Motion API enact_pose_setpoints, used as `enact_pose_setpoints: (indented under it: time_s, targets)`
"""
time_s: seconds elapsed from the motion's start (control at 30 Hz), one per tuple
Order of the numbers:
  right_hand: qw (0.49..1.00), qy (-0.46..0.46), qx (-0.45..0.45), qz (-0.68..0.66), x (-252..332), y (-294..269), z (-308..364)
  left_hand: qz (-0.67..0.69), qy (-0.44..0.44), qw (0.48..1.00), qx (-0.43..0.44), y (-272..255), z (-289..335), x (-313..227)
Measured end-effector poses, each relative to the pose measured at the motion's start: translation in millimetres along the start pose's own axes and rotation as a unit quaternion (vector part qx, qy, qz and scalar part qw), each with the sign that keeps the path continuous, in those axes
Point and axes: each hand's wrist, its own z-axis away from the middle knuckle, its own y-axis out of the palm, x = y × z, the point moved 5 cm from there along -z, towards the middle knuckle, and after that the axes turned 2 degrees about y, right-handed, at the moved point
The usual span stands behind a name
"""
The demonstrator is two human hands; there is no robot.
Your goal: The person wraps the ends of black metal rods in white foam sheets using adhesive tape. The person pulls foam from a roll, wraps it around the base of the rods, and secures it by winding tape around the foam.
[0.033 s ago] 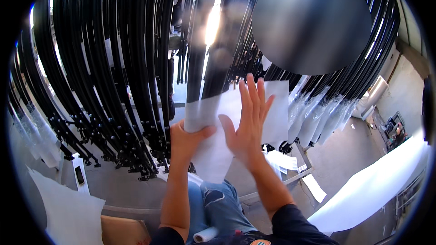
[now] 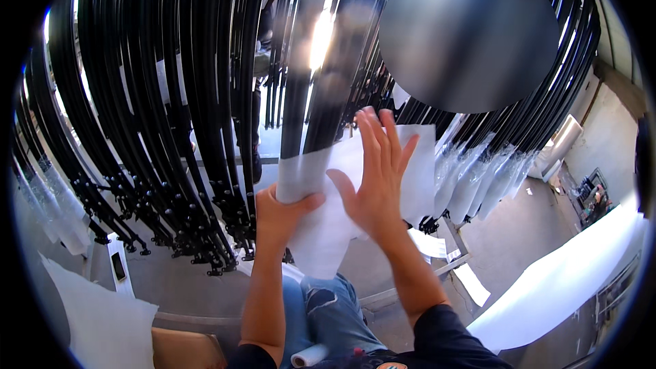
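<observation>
A thin white wrapping sheet (image 2: 318, 232) is bent round the lower end of a dark upright bar (image 2: 292, 123) in front of me. My left hand (image 2: 280, 212) grips the wrapped part from the left, its thumb lying across the white sheet. To the right, my right hand (image 2: 376, 171) is stretched out with its fingers apart, over the sheet's loose right part. Whether its palm presses on the sheet cannot be made out. The bar's end is hidden under the wrapping.
Rows of long black bars (image 2: 150, 130) hang to the left, with more at the right. Several lower ends (image 2: 471, 171) there wear clear and white wrapping. White sheets (image 2: 102, 307) lie at both sides, and a cardboard piece (image 2: 184, 348) is low left. Someone stands behind the bars.
My right hand has shifted very slightly, its fingertips a little up and to the left. The left hand keeps its hold on the wrapped bar.
</observation>
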Motion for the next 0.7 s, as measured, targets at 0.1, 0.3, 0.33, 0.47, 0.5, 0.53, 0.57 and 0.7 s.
enact_pose_setpoints:
  time_s: [0.1, 0.3, 0.33, 0.47, 0.5, 0.53, 0.57, 0.7]
  targets:
    - [0.998, -0.050, -0.001, -0.026, -9, -5, -15, 0.015, 0.016, 1.000, 0.003, -6, 0, 3]
    - [0.992, -0.013, -0.122, -0.032, -7, 16, -19, 0.045, 0.037, 0.997, 0.050, -7, -5, 11]
    - [0.991, -0.014, -0.130, -0.024, -3, 21, -16, 0.044, 0.035, 0.998, 0.039, -6, -3, 12]
    - [0.977, 0.009, -0.208, -0.054, 11, 21, -5, 0.034, 0.049, 0.998, -0.009, -7, -2, 5]
    - [0.966, 0.025, -0.239, -0.095, 13, 14, 6, 0.036, 0.058, 0.998, -0.014, -9, -2, 5]
    - [0.953, 0.042, -0.268, -0.135, 16, 8, 20, 0.038, 0.067, 0.997, -0.017, -11, -3, 4]
    - [0.956, 0.061, -0.226, -0.177, 18, 10, 38, 0.041, 0.059, 0.997, -0.016, -10, -3, 5]
    - [0.948, 0.154, -0.089, -0.263, 38, 20, 84, 0.030, 0.060, 0.998, -0.020, -12, 0, 1]
